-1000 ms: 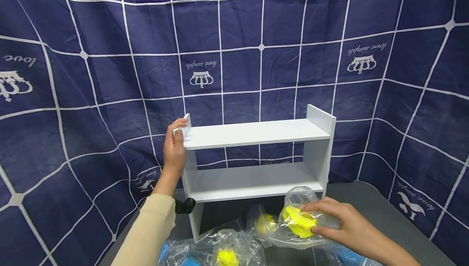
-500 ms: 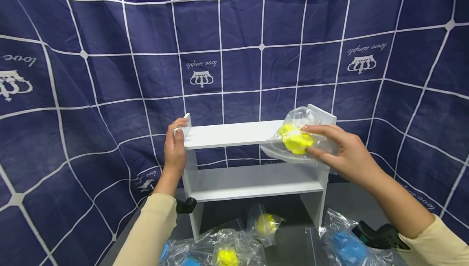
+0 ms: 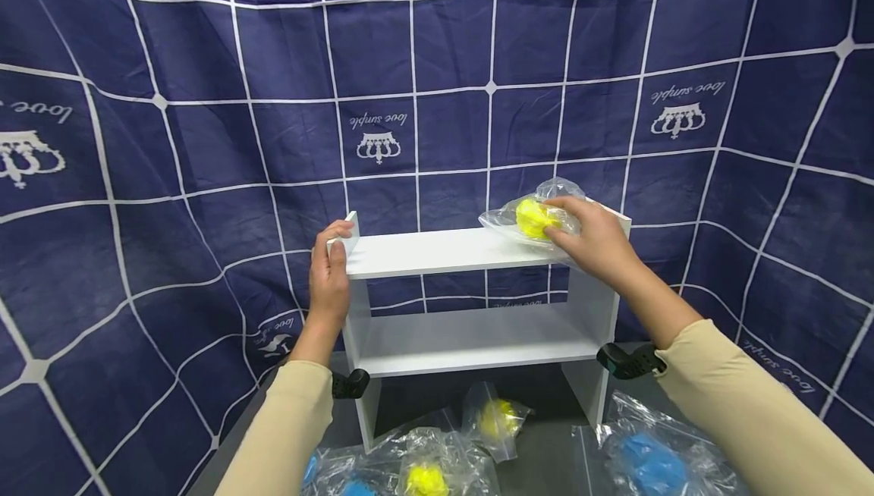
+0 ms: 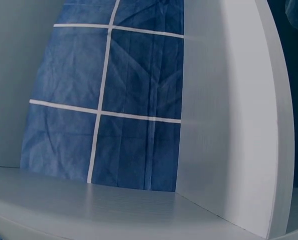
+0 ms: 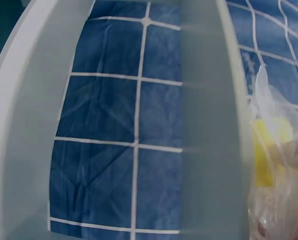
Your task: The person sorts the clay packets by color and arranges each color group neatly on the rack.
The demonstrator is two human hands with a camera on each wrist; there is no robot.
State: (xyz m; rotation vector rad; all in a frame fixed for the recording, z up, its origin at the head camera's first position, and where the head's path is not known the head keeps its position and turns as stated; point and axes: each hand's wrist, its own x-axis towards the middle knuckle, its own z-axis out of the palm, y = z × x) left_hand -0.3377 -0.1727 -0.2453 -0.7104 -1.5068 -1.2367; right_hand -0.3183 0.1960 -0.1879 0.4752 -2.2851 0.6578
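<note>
A white two-tier shelf [image 3: 423, 253] stands against the curtain. My left hand [image 3: 329, 272] grips the top of its left side panel, thumb on the near edge and fingers over the inner side. At the right end of the top board, my right hand [image 3: 592, 240] pinches a clear plastic bag with a yellow lump [image 3: 532, 218] inside. That bag overlaps the top board in the head view. The right wrist view shows the yellow lump in its plastic bag [image 5: 271, 135] at the right edge, beside the board; part of the hand is cut off.
Below the shelf lies another bagged yellow lump [image 3: 498, 419]. More clear bags, holding a yellow lump [image 3: 426, 478] and blue lumps, lie at the front left. A bagged blue lump [image 3: 649, 462] is at the front right. A blue grid-patterned curtain [image 3: 451, 48] hangs behind.
My right hand has lifted the bagged yellow lump from the table beneath the shelf up to the top board, then moved slightly left and inward. The left hand has stayed on the side panel.
</note>
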